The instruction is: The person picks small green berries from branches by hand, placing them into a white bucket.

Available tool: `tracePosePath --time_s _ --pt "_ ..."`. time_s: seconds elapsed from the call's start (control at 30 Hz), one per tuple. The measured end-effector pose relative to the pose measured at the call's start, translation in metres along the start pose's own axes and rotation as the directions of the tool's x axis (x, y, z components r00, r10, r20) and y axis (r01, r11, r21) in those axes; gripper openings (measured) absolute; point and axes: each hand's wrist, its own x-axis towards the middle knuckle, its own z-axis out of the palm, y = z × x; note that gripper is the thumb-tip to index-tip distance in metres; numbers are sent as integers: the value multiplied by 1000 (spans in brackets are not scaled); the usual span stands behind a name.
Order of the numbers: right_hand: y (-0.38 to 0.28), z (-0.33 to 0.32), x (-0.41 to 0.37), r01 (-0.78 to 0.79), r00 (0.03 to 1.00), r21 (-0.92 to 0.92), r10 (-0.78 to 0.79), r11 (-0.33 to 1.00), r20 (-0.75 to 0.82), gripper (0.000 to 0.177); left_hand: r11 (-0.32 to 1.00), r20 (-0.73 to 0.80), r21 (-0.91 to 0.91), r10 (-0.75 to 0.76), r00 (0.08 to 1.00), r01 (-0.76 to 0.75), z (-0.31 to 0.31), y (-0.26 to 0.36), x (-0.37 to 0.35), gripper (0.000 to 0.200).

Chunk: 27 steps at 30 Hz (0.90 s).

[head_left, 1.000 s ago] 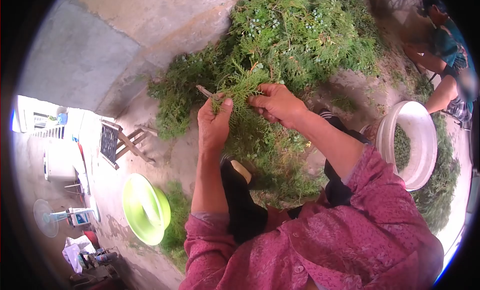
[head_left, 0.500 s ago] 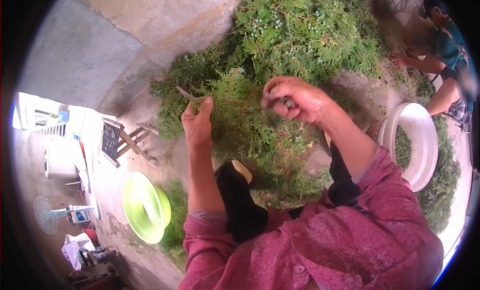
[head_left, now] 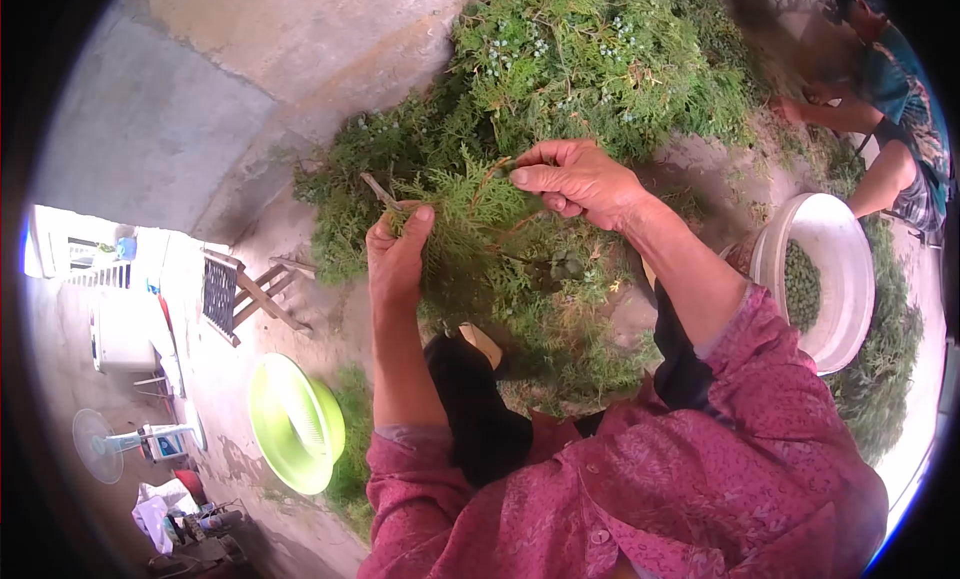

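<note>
Green and feathery, with flat sprays of scale-like leaves, an orange-brown twig and a bare, woody cut end, an arborvitae sprig is held above the floor in front of a heap of cut branches dotted with pale blue-green cones. The person's left hand has its grip closed on the stem, thumb pressed over the fingers near the cut end. The right hand is at the sprig's far tip, its grip narrow, thumb and forefinger nearly together; whether they pinch the twig cannot be told. Half a second earlier, the right hand was drawn clear of the foliage with a small green cone in its curled fingers; now it is back beside the leaves. At right, a white bucket holds green cones, near a seated co-worker.
</note>
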Motion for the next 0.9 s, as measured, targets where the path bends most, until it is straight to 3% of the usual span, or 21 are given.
tracePosePath --time_s 0.03,0.13,0.33,0.37,0.43,0.5,0.53,0.57,0.6,0.67,0.73,0.77,0.9 --pt "0 1 0 -1 1000 1 1 1000 -1 25 1000 58 -18 -18 998 19 3 3 -2 19" --pt "0 4 0 -13 1000 60 12 998 12 24 999 43 38 25 999 -27 2 -2 -2 18" --pt "2 9 0 -20 999 3 20 1000 -25 19 999 99 14 40 994 -42 -5 -2 -1 16" --pt "-1 7 -3 -33 999 -11 33 999 27 17 999 96 14 40 995 -42 -6 1 -2 16" --pt "-5 1 -7 -45 996 -25 47 999 80 16 994 -77 -100 -62 995 55 -10 9 -6 16" --pt "-7 -8 -12 -123 956 169 71 978 284 13 988 -80 -150 -45 996 33 -22 9 -3 16" --pt "-9 -15 -14 -125 956 169 73 978 286 13 979 -85 -201 -30 996 13 -30 8 -2 16" --pt "-11 -23 -15 -99 943 259 7 961 333 12 951 -100 -292 -133 986 99 -38 6 -1 16" --pt "-14 -26 -15 -78 926 349 -62 934 372 12 951 -103 -293 -134 986 99 -42 6 -3 16" --pt "-14 -23 -16 -17 936 338 -104 941 336 13 963 -89 -270 -49 995 24 -45 8 -5 15" --pt "-19 -9 -18 -55 972 227 0 972 236 22 966 -85 -256 -54 995 31 -42 7 -5 15" --pt "-15 -7 -13 -79 967 175 33 981 251 32 970 -82 -242 -58 995 36 -40 6 -5 14" --pt "-4 8 -5 -44 967 153 3 987 255 37 970 -10 -219 -115 993 110 -34 6 -5 14"
